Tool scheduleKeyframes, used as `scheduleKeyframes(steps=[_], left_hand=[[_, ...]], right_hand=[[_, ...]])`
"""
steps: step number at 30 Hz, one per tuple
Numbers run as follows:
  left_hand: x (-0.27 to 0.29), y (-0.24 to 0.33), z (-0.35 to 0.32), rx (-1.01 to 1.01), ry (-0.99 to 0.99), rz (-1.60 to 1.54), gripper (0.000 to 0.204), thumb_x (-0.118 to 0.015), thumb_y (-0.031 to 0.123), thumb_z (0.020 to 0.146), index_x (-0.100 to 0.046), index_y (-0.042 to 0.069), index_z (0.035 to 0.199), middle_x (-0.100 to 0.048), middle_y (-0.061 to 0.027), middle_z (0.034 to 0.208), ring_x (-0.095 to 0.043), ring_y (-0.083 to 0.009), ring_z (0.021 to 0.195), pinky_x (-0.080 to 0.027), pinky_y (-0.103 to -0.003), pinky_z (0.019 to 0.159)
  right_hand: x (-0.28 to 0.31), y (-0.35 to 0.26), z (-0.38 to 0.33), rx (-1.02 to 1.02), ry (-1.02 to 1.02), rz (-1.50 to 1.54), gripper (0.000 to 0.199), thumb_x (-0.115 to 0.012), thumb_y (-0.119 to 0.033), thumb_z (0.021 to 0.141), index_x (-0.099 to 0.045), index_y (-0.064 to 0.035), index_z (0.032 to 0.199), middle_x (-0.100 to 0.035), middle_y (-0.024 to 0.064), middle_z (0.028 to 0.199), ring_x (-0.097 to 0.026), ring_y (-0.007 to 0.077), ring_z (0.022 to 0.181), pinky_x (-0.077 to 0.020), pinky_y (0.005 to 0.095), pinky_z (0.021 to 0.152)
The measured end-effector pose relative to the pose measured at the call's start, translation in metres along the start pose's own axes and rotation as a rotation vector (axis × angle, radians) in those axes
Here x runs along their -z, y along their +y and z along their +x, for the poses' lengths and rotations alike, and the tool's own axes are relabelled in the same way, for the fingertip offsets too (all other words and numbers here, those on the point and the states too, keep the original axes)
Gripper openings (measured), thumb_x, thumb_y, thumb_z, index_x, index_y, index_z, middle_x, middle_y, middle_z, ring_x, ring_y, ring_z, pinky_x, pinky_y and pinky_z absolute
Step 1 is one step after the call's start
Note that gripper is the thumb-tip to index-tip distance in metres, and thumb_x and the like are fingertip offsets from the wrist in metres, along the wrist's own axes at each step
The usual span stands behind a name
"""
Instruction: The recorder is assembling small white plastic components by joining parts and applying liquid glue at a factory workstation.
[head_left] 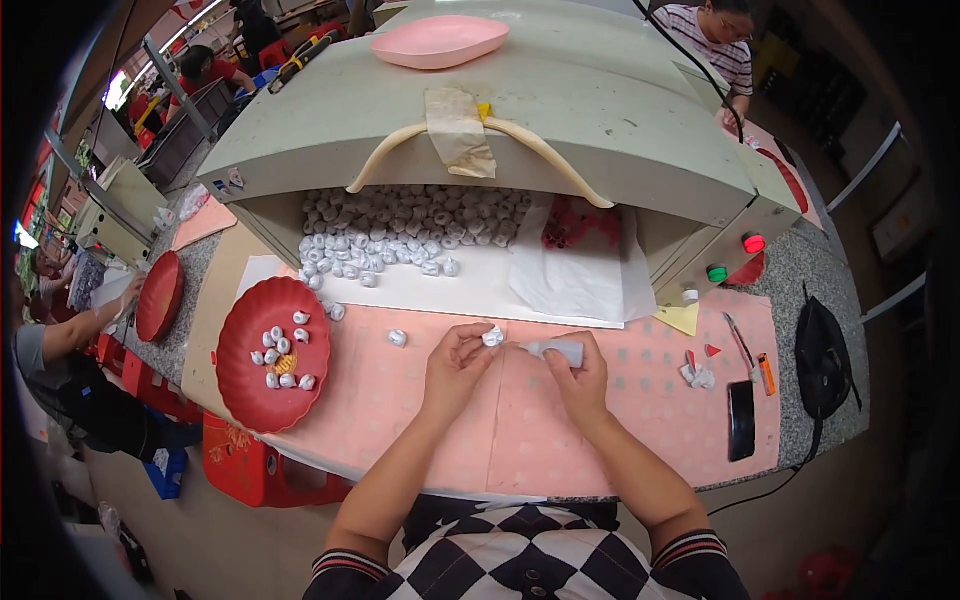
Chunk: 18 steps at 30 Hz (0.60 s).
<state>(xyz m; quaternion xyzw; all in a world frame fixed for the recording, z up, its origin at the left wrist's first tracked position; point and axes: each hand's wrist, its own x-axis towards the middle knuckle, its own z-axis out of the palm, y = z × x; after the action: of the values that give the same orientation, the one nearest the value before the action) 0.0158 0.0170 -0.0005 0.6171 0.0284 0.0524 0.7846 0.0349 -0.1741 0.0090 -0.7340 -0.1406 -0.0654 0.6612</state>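
Pink mat (520,420) lying under both hands. Right hand (580,375) gripping a small grey tube (555,349), long axis running sideways, nozzle aiming left at the fingers opposite. Left hand (455,365) pinching a white piece (492,337) at the fingertips, just left of the nozzle, nearly touching.

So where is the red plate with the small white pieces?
In the head view, the red plate lies on the pink mat at the person's left, beside the left hand.

Glossy red plastic tray (240,385), matt pink mat (520,420), speckled stone-like worktop (800,290), crinkled white paper sheet (580,275)
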Motion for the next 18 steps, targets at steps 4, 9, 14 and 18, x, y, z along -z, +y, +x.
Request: scheduleKeyframes(steps=[4,9,14,18], left_hand=[[0.005,-0.003,-0.001,0.012,0.015,-0.011,0.028,-0.061,-0.006,0.086,-0.053,-0.002,0.112,-0.060,-0.0088,0.111,-0.060,-0.0155,0.106,-0.050,-0.025,0.089],[0.003,0.000,0.001,0.029,0.007,0.020,0.028,-0.061,-0.007,0.085,-0.052,-0.002,0.111,-0.060,-0.0087,0.110,-0.059,-0.0148,0.105,-0.051,-0.026,0.090],[0.000,-0.005,0.006,0.033,-0.015,0.022,0.029,-0.061,-0.006,0.085,-0.051,-0.001,0.112,-0.060,-0.0091,0.110,-0.059,-0.0152,0.106,-0.050,-0.026,0.091],[0.006,-0.009,0.005,0.031,-0.002,0.004,0.029,-0.060,-0.006,0.085,-0.051,-0.001,0.112,-0.060,-0.0101,0.111,-0.059,-0.0154,0.106,-0.050,-0.026,0.091]], right_hand=[[0.002,-0.012,0.021,-0.110,0.047,0.193,0.018,-0.064,-0.007,0.087,-0.050,-0.0028,0.099,-0.056,0.0035,0.087,-0.053,0.0086,0.073,-0.0471,0.0247,0.065],[0.027,-0.008,0.092,-0.194,0.047,-0.130,0.025,-0.065,-0.007,0.084,-0.053,-0.0037,0.105,-0.059,0.0079,0.090,-0.059,0.0152,0.074,-0.0503,0.0291,0.069],[0.047,0.036,0.171,0.144,-0.049,-0.709,0.034,-0.066,-0.014,0.080,-0.060,-0.0061,0.112,-0.058,0.0198,0.112,-0.056,0.0376,0.098,-0.0452,0.0441,0.088],[0.027,0.010,0.181,0.121,-0.361,-1.207,0.045,-0.066,-0.024,0.082,-0.057,-0.0117,0.125,-0.054,0.0156,0.123,-0.042,0.0361,0.120,-0.0342,0.0396,0.103]])
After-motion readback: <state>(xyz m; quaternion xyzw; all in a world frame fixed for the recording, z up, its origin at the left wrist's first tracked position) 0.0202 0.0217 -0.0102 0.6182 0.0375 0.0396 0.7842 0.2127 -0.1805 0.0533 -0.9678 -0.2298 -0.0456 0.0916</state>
